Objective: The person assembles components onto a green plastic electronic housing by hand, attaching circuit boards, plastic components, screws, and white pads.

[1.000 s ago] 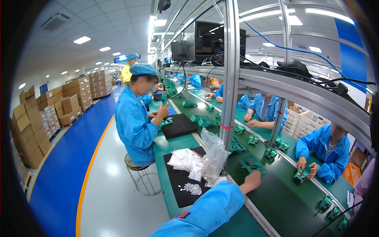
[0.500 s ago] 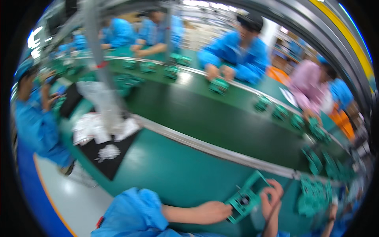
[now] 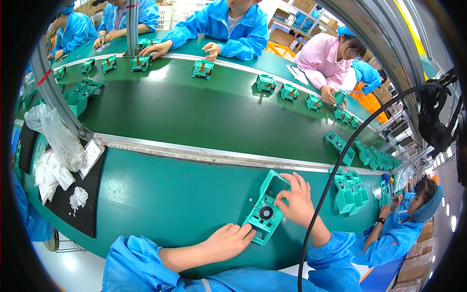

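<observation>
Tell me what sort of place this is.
Probably a factory assembly line: boxy green plastic units stand in a row on a dark-green belt, people in bright blue jackets line its far side, and the wearer's left hand and right hand hold a green plastic housing with a round black part.

The housing (image 3: 278,216) is green, its disc (image 3: 266,213) black, perhaps grey-centred.

A clear bag (image 3: 59,137) (crumpled) sits beside white packets (image 3: 47,181).
</observation>
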